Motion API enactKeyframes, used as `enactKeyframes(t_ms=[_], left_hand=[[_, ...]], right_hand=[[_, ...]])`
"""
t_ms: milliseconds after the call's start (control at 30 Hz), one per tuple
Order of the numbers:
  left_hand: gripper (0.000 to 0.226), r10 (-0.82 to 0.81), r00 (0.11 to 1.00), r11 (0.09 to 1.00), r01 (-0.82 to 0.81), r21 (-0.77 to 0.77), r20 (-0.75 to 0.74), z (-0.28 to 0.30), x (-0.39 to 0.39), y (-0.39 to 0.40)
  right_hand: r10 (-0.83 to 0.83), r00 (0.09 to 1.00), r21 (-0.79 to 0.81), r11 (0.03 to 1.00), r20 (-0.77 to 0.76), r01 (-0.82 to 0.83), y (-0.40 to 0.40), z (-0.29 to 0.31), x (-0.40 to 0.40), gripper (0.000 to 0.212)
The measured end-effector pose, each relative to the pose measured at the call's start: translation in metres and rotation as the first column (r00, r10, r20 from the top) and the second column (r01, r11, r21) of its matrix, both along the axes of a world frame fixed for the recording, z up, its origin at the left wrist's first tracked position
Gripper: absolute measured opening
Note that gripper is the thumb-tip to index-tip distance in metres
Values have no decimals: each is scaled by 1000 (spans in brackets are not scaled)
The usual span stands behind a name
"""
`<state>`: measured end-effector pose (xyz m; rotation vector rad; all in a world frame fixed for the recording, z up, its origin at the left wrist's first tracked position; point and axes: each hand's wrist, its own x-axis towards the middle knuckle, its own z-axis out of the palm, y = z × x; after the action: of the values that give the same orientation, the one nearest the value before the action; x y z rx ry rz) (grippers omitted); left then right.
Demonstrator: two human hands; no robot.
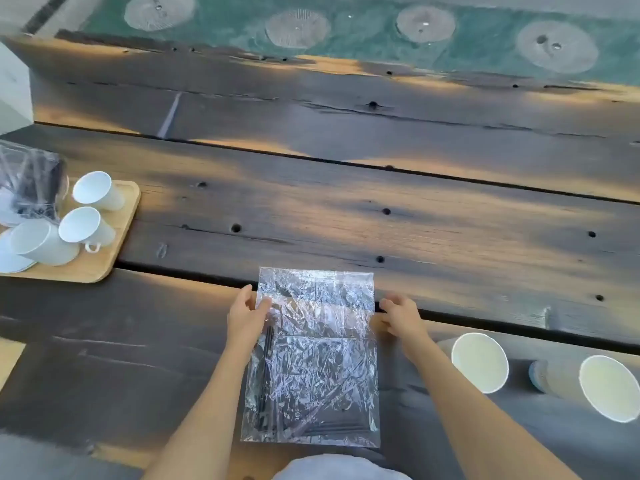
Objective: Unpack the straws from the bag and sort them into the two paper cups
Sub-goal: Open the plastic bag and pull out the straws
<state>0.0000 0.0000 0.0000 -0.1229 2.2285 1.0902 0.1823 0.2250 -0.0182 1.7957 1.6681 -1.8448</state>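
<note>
A clear crinkled plastic bag [315, 358] lies flat on the dark wooden table in front of me, its flap end pointing away. Thin black straws [267, 372] show through it along its left side and near its bottom edge. My left hand [246, 315] pinches the bag's upper left edge between thumb and fingers. My right hand [398, 315] grips the upper right edge with curled fingers. Two paper cups stand to the right of the bag: the nearer one [479, 362] just beyond my right forearm, the other [607, 388] at the frame's right edge. Both look empty.
At the left, a light wooden tray [117, 233] carries several white cups [86, 226] and a second clear bag with dark contents [29, 181]. Gaps run between the table planks. Beyond the far edge lies green ground with round grates.
</note>
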Motion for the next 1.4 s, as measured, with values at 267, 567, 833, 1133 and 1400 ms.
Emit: enactKeyframes(t_ms=[267, 567, 833, 1133, 1400], left_hand=[[33, 119, 992, 991, -117, -67, 34, -7, -21, 15], [19, 111, 994, 990, -108, 93, -18, 14, 3, -8], [24, 102, 989, 960, -71, 271, -104, 78, 76, -40], [24, 27, 971, 925, 67, 374, -238, 138, 199, -56], [25, -3, 951, 876, 152, 458, -310, 167, 275, -50]], right_hand=[[40, 999, 64, 997, 36, -43, -4, -3, -23, 13], [123, 981, 196, 976, -153, -92, -17, 35, 3, 33], [99, 925, 187, 982, -366, -31, -50, 85, 82, 40], [30, 850, 133, 990, -526, 47, -59, 137, 204, 39], [5, 786, 138, 985, -618, 102, -52, 172, 287, 26]])
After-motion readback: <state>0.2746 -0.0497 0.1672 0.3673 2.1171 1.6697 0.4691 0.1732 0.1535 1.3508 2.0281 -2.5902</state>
